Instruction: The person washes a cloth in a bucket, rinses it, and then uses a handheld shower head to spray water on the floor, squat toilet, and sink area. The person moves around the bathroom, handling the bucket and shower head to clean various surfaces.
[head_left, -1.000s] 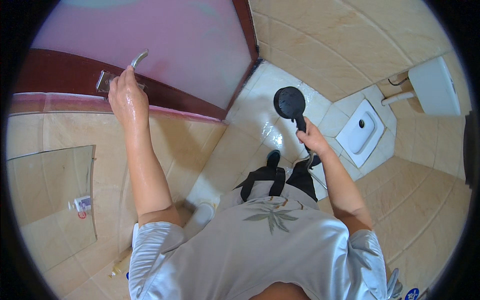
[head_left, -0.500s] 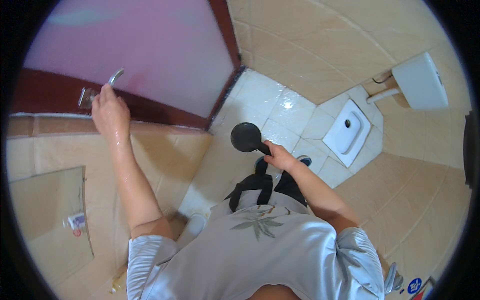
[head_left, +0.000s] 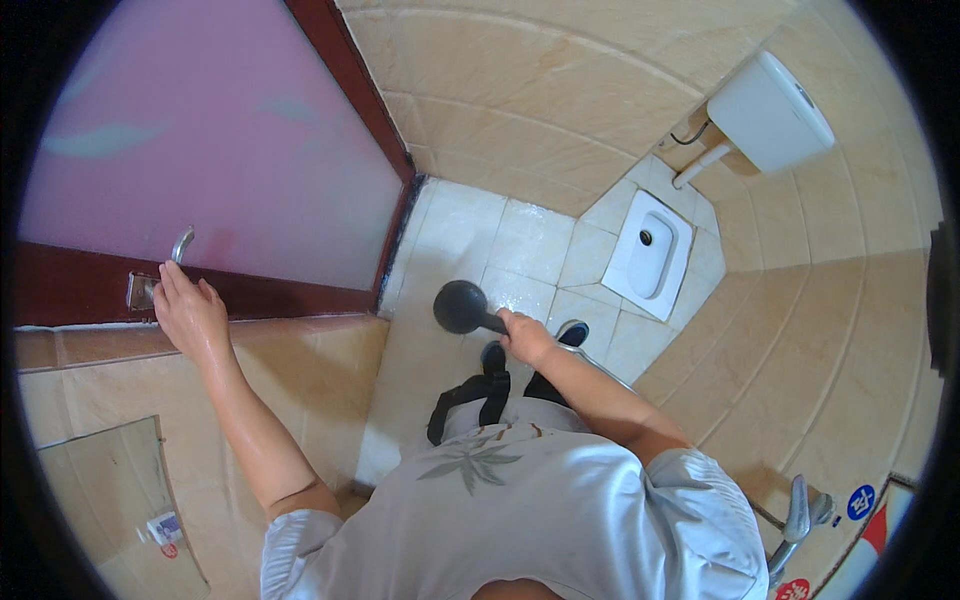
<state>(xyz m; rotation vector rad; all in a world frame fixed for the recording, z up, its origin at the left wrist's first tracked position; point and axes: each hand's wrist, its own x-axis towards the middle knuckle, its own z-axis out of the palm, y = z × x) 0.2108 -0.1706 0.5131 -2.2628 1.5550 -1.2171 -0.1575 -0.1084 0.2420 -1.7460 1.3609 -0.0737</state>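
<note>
My left hand (head_left: 195, 315) reaches out to the far left, at the silver door handle (head_left: 182, 245). Its fingers are stretched out with the thumb apart, and the fingertips overlap the handle's base; whether they press on it I cannot tell. The handle is on a door (head_left: 240, 150) with a dark red frame and a pinkish frosted panel. In front of my body my right hand (head_left: 527, 338) is closed around the handle of a black shower head (head_left: 461, 307). The round head points left, above the wet floor. A silvery hose (head_left: 600, 366) shows beside my right forearm.
White floor tiles (head_left: 520, 235) glisten with water. A squat toilet (head_left: 650, 254) is set in the floor at the right, below a white cistern (head_left: 770, 112) on the wall. A mirror (head_left: 115, 500) hangs at lower left; a tap (head_left: 798, 520) is at lower right.
The view has shifted, so the door handle and toilet sit lower and further left. My left hand's fingers look straighter at the handle. My right hand still holds the shower head.
</note>
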